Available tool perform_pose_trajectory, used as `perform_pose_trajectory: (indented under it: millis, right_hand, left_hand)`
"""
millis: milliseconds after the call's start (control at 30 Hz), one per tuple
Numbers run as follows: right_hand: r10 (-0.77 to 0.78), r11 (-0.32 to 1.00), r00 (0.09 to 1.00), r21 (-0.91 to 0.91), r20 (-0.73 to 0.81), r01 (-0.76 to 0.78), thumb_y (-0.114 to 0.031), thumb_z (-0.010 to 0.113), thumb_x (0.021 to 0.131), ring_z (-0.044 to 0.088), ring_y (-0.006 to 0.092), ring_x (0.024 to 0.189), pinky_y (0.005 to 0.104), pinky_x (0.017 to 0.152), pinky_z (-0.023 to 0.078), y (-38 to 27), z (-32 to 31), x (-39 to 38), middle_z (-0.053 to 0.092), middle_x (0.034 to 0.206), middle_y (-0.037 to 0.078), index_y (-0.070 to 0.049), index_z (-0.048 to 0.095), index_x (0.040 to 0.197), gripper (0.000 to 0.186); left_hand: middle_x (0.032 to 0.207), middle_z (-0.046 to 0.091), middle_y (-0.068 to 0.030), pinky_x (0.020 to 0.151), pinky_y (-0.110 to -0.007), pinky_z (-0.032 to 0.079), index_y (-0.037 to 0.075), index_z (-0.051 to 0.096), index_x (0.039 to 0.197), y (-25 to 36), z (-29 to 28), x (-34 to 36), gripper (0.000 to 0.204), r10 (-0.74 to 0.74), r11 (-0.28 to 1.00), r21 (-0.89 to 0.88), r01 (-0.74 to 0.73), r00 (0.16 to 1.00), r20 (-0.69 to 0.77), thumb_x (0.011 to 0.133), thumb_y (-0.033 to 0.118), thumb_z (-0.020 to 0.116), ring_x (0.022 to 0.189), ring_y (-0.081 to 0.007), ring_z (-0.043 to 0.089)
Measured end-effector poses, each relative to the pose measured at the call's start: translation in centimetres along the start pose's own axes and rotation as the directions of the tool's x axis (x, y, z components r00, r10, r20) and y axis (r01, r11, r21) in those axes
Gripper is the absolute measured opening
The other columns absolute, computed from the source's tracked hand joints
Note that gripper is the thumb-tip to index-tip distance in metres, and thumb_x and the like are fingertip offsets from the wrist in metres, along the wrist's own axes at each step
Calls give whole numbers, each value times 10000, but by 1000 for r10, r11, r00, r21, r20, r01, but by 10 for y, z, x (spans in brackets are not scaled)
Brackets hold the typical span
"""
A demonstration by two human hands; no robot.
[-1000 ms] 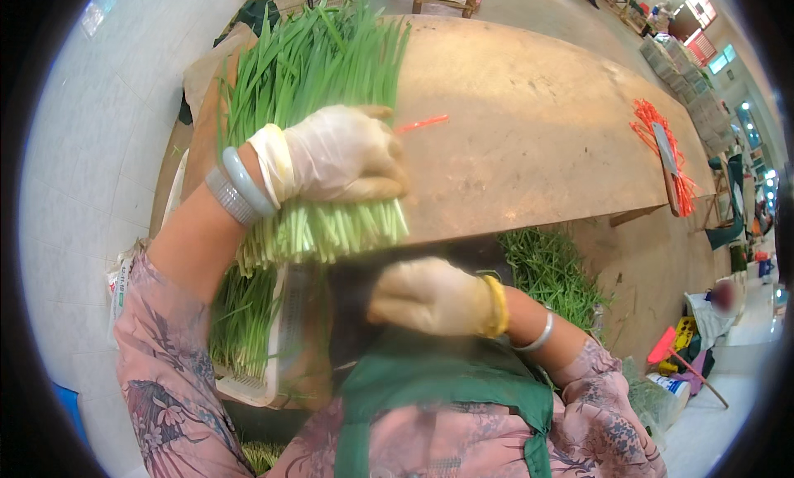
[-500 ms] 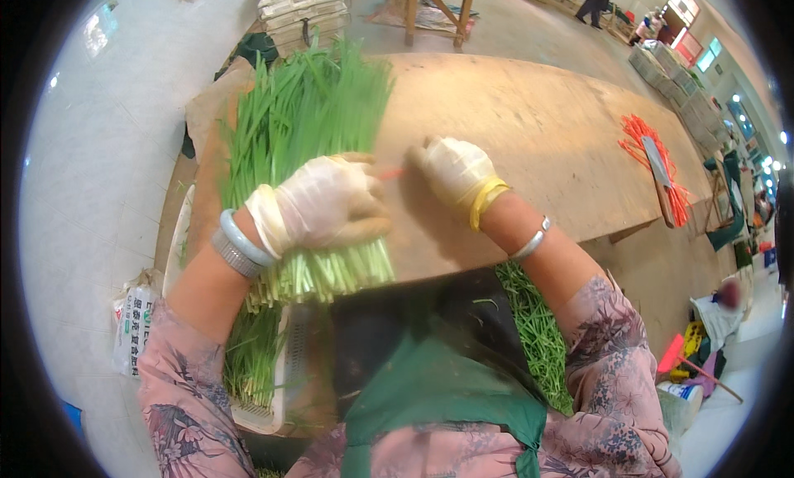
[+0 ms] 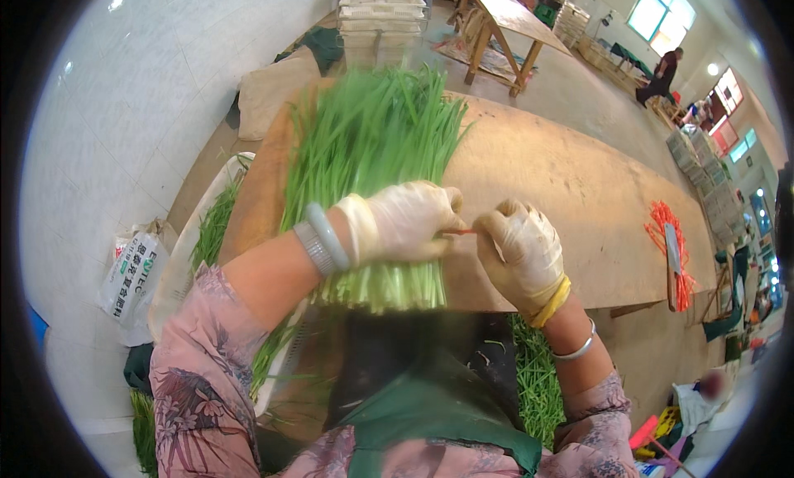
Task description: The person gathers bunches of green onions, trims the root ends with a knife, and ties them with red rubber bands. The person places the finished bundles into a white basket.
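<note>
A thick bunch of long green chives (image 3: 372, 147) lies on a wooden table (image 3: 571, 188), its pale cut ends toward me. My left hand (image 3: 405, 222), in a thin clear glove, clamps around the bunch near its lower end. My right hand (image 3: 521, 250), gloved too, pinches a thin red rubber band (image 3: 459, 231) that stretches between both hands just right of the bunch. Bangles circle both wrists.
A pile of red rubber bands with a flat tool (image 3: 672, 259) lies at the table's right end. More chives fill a white crate (image 3: 211, 230) at the left and lie on the floor (image 3: 538, 379) under the table. Stacked white crates (image 3: 380, 15) stand beyond, near another table.
My right hand came up from below the table edge, reached onto the table, and now holds a red band against my left hand. The left hand kept its grip on the bunch.
</note>
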State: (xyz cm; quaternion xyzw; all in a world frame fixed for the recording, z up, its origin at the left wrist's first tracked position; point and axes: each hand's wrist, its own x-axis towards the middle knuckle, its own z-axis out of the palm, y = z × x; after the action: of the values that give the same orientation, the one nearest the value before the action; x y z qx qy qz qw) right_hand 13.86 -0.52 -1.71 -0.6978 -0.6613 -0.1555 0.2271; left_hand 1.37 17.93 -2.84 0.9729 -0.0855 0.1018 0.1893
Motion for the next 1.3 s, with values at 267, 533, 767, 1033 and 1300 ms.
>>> perform_pose_trajectory:
  millis: [267, 533, 767, 1033, 1300]
  right_hand:
    - [500, 553, 865, 753, 42, -356, -125, 691, 938, 627, 182, 752, 324, 680, 522, -12, 19, 5, 674, 871, 60, -54, 692, 997, 93]
    - [500, 272, 837, 877, 224, -397, -54, 620, 1012, 624, 120, 959, 263, 871, 507, -8, 82, -16, 688, 1087, 43, 15, 682, 1168, 181]
    - [504, -35, 837, 973, 214, -228, -111, 621, 1035, 606, 112, 1024, 260, 885, 504, -30, 86, 3, 648, 1138, 13, -39, 639, 1217, 196]
    - [571, -32, 781, 957, 255, -289, -79, 666, 999, 632, 97, 962, 252, 898, 509, -18, 85, -8, 716, 1051, 16, -56, 687, 1049, 58]
    - [556, 62, 806, 958, 200, -280, -47, 662, 993, 666, 136, 991, 271, 899, 531, 3, 102, -9, 731, 1076, 64, -29, 682, 1059, 72]
  left_hand:
    - [1194, 669, -201, 920, -392, 535, 4, 727, 1089, -19, 11, 1, 227, -80, 952, -306, 26, 983, -168, 924, 15, 571, 1052, -363, 668]
    - [1311, 650, -232, 947, -389, 540, 23, 736, 1138, -21, 16, 5, 224, -123, 946, -325, 14, 940, -318, 979, 100, 599, 1100, -360, 681]
    - [1268, 669, -228, 987, -413, 522, 19, 714, 1187, -11, -7, 9, 305, -57, 960, -281, 15, 988, -141, 996, 221, 587, 1110, -390, 661]
    - [1222, 718, -121, 1032, -359, 525, 47, 714, 1228, 22, -122, -62, 280, -27, 951, -244, -188, 739, -674, 976, 157, 664, 1139, -213, 666]
    - [1048, 736, -132, 919, -358, 523, 27, 764, 1085, -52, -55, -207, 239, -730, 677, -395, 621, 634, -256, 905, 126, 641, 995, -224, 682]
